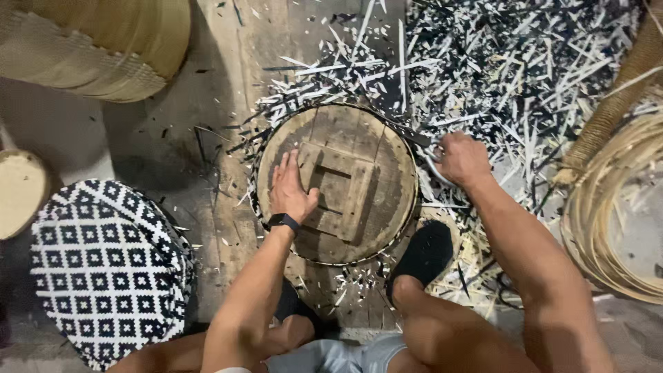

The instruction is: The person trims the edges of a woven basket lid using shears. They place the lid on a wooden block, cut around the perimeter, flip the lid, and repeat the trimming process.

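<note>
The right hand [461, 157] is clenched at the right rim of the round wooden form [338, 183]; whatever it grips is hidden. The left hand [290, 190] lies flat, fingers released, on the form's raised centre block [342, 188], amid strip offcuts [497, 76].

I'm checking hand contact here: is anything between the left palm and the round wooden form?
Nothing visible. The left hand lies flat on the round wooden form, beside its raised square block. The right hand grips at the form's right rim, among cut strips.
</note>
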